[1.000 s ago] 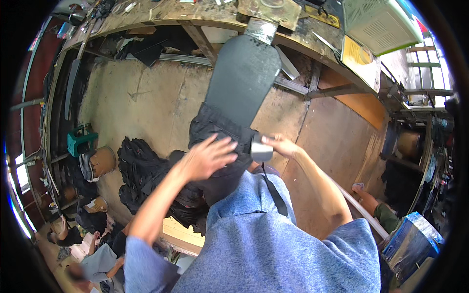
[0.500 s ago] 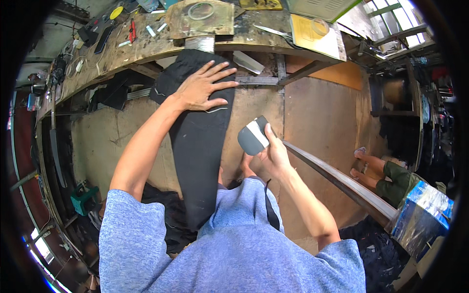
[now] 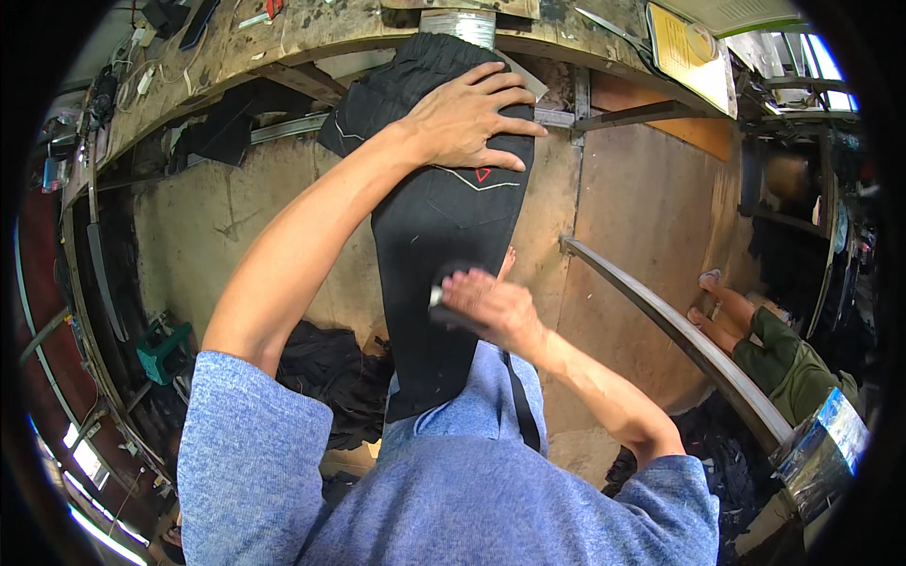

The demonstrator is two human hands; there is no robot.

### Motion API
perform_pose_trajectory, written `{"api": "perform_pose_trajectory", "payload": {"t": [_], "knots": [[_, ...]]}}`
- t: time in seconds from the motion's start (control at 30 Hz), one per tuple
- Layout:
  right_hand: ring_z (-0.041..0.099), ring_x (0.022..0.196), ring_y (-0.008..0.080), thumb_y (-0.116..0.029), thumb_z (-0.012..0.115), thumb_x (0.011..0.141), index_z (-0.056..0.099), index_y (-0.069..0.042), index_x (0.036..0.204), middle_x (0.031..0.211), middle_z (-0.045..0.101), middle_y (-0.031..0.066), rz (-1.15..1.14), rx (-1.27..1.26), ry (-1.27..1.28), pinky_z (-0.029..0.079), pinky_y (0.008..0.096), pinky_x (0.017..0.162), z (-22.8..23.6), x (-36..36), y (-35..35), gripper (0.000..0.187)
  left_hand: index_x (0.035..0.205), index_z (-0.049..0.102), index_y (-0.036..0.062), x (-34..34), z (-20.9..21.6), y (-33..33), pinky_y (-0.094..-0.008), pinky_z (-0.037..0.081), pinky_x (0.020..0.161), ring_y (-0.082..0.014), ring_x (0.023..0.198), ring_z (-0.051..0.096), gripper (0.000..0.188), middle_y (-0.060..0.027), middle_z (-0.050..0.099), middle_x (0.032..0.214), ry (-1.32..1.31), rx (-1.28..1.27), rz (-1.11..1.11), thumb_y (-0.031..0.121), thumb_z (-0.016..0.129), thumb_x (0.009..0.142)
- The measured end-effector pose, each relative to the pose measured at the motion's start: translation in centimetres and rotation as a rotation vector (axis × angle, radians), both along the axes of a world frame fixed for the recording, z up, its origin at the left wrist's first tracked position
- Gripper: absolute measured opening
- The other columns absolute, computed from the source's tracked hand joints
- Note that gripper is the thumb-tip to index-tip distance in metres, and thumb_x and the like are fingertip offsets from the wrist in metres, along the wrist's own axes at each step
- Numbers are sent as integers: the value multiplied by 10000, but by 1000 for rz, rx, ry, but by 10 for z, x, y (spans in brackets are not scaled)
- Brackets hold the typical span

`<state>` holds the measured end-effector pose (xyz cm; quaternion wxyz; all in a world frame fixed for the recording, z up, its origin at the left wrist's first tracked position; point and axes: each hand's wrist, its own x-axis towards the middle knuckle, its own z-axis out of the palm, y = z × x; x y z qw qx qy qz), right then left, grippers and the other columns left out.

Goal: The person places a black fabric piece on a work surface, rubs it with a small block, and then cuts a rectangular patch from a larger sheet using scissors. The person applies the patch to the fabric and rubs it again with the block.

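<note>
Black trousers (image 3: 425, 245) with a gathered waistband hang from the workbench edge toward my lap. They show a pale stitched or piped line and a small red triangular mark by the pocket. My left hand (image 3: 470, 121) lies flat on their upper part, fingers spread. My right hand (image 3: 495, 307) grips a dark rounded block with a white band (image 3: 437, 296) over the lower leg. Motion smears that hand, and its fingers cover much of the block. Whether the block touches the cloth, I cannot tell.
Scissors (image 3: 612, 30) and a yellow pad (image 3: 681, 57) lie on the worn wooden bench (image 3: 311, 42). A metal rail (image 3: 661, 325) slants along the right, near another person's legs (image 3: 731, 311) and a wrapped blue box (image 3: 823, 439). At left stands a green stool (image 3: 162, 351).
My right hand has swung left over the trousers with the block, now palm down. My left hand stays flat on the cloth. The view has shifted, and the red mark now shows.
</note>
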<state>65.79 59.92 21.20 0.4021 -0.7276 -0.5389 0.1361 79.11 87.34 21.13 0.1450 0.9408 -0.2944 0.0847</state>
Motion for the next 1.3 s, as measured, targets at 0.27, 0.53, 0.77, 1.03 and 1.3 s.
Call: {"api": "perform_pose_trajectory", "payload": {"t": [0.27, 0.53, 0.77, 1.03, 1.3], "knots": [[720, 1237, 294, -135, 858, 798, 772, -30, 1206, 1277, 762, 139, -141, -21, 169, 545, 481, 1129, 7, 28, 38, 430, 1404, 694, 326, 2, -5, 1, -499, 287, 1299, -278, 1489, 449, 575, -57, 593, 1494, -46, -17, 25, 675, 625, 953], [749, 1160, 262, -228, 857, 848, 756, -12, 1179, 1225, 778, 111, 318, 26, 338, 587, 418, 1061, 32, -35, 33, 408, 1386, 713, 318, 1, -10, 3, -499, 284, 1299, -285, 1475, 455, 575, -74, 600, 1480, -63, -64, 16, 690, 604, 961], [720, 1227, 247, -220, 904, 773, 753, -53, 1218, 1274, 762, 102, -117, 17, -8, 544, 434, 1135, 7, -27, 65, 499, 1400, 702, 309, 2, -15, 5, -495, 266, 1305, -287, 1485, 444, 584, -76, 608, 1471, -88, -40, 4, 693, 577, 978], [737, 1185, 341, -126, 873, 793, 736, -27, 1233, 1286, 739, 182, 111, 66, 136, 609, 427, 1013, 8, 0, 76, 471, 1405, 701, 300, 1, -17, 5, -503, 288, 1291, -289, 1464, 468, 588, -90, 612, 1466, -116, -44, 11, 690, 576, 983], [747, 1173, 255, -259, 895, 785, 768, -60, 1220, 1236, 775, 108, 60, 45, 248, 586, 426, 1084, 25, -79, 71, 494, 1369, 714, 260, 16, -12, 18, -499, 361, 1200, -297, 1337, 531, 632, -101, 652, 1336, -91, -74, -188, 721, 596, 954]]}}
